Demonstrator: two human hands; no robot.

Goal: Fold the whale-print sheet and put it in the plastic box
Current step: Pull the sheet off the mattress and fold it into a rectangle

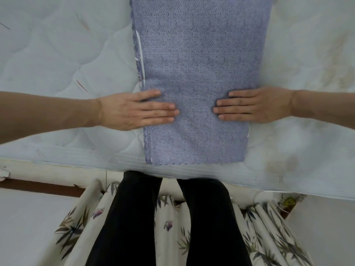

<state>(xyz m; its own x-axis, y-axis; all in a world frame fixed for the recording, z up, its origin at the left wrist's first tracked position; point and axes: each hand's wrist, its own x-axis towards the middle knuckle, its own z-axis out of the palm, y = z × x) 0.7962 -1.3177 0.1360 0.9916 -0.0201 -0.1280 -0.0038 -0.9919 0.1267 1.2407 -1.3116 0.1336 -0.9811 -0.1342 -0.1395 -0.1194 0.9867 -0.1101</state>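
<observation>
While sheet [196,73] lies as long folded strip on mattress [57,54] | both hands flat, gripping nothing: left hand [134,110], right hand [255,105] | smooth outward, square edges b4 next fold | box not in view

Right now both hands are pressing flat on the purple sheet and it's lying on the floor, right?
Not quite. Both hands, left hand and right hand, do press flat on the purple sheet, but the head view shows it lying on the white mattress, not the floor.
</observation>
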